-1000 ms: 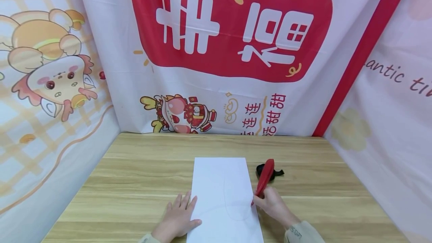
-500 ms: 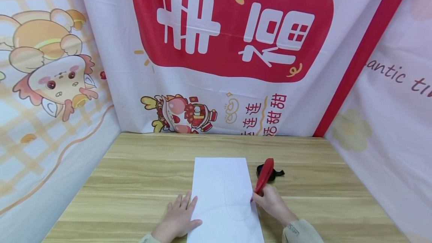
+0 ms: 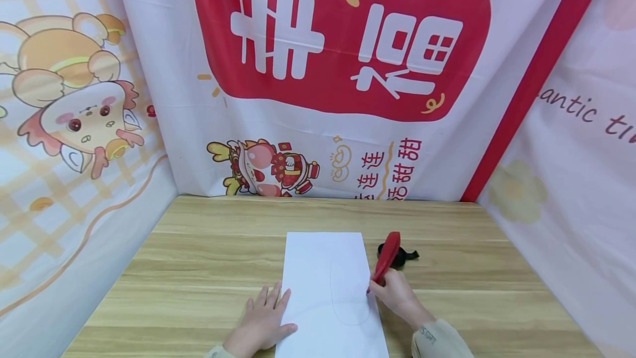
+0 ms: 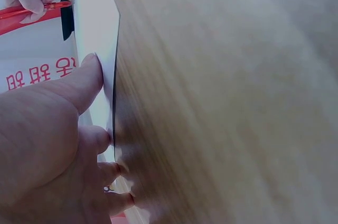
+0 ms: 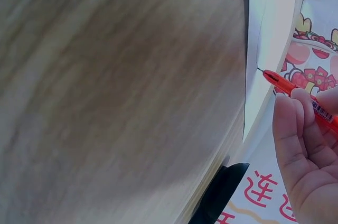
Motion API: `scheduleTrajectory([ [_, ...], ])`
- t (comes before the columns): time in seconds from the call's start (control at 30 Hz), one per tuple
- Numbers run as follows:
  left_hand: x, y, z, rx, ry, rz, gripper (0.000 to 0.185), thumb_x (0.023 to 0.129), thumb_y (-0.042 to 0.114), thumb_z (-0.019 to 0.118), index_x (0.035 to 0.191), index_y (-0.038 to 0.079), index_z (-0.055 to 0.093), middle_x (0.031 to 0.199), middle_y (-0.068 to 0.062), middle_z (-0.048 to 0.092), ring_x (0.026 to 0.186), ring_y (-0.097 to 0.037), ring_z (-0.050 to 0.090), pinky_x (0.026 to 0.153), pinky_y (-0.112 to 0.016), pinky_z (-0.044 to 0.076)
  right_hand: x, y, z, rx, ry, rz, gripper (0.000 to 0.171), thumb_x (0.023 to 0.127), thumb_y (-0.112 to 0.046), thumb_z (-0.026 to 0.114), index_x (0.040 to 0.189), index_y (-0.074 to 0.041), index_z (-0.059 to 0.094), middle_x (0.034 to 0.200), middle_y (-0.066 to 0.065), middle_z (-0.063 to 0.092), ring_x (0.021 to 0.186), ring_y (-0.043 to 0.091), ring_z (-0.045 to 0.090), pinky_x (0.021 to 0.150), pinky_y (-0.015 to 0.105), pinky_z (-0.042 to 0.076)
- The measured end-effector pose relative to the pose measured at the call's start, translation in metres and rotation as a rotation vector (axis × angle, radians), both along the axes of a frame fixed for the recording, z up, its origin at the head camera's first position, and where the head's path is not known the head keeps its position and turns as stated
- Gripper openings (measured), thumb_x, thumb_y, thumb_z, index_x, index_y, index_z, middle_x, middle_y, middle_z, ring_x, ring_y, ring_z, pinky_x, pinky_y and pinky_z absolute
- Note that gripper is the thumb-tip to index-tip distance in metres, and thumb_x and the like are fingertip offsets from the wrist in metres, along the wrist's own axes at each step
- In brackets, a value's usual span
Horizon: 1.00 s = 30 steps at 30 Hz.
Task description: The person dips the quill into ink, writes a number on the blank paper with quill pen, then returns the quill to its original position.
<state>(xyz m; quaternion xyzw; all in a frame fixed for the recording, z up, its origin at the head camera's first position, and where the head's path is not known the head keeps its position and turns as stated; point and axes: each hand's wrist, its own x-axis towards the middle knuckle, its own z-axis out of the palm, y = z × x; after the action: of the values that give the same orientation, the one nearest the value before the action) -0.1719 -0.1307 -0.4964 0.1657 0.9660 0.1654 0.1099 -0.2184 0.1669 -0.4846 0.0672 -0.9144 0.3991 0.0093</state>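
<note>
Head view, red pen (image 3: 385, 258), white paper (image 3: 323, 269)

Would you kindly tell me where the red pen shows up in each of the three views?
Head: the red pen slants up from the right hand, right of the white paper sheet.
Left wrist: top left corner, far across the sheet.
Right wrist: right edge, tip at the paper.
Shared landmark: the sheet's edge on the wooden table.

The head camera looks forward and down from above the table (image 3: 208, 247), well back. Each wrist camera sits very close, skimming the tabletop sideways. All three views share the paper (image 3: 325, 269) and the red pen (image 3: 385, 261).
</note>
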Motion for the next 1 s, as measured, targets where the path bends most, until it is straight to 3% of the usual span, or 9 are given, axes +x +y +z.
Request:
scheduleTrajectory([
  [0.33, 0.002, 0.001, 0.000, 0.000, 0.020, 0.002, 0.072, 0.085, 0.046, 0.058, 0.138, 0.001, 0.038, 0.145, -0.026, 0.023, 0.129, -0.051, 0.016, 0.092, -0.072, 0.015, -0.006, -0.002, -0.002, -0.001, 0.038, 0.034, 0.007, 0.081, -0.001, 0.059, 0.076, -0.006, 0.060, 0.052, -0.004, 0.046, 0.042, 0.007, 0.039, 0.038, 0.021, 0.035],
  [0.7, 0.002, 0.000, 0.001, -0.004, 0.024, 0.000, 0.072, 0.085, 0.046, 0.058, 0.138, 0.001, 0.038, 0.145, -0.026, 0.024, 0.129, -0.051, 0.016, 0.092, -0.072, 0.015, -0.011, -0.007, -0.001, -0.015, -0.023, 0.047, 0.006, 0.083, 0.000, 0.057, 0.079, -0.005, 0.059, 0.061, 0.000, 0.053, 0.049, 0.011, 0.047, 0.044, 0.025, 0.043],
  [1.0, 0.005, 0.002, 0.006, 0.002, 0.021, 0.002, 0.072, 0.085, 0.045, 0.058, 0.138, 0.001, 0.039, 0.144, -0.026, 0.024, 0.129, -0.051, 0.016, 0.092, -0.072, 0.015, -0.015, -0.011, -0.001, -0.040, -0.023, 0.068, 0.004, 0.083, 0.001, 0.057, 0.081, -0.002, 0.059, 0.063, 0.000, 0.056, 0.047, 0.010, 0.046, 0.043, 0.024, 0.041],
])
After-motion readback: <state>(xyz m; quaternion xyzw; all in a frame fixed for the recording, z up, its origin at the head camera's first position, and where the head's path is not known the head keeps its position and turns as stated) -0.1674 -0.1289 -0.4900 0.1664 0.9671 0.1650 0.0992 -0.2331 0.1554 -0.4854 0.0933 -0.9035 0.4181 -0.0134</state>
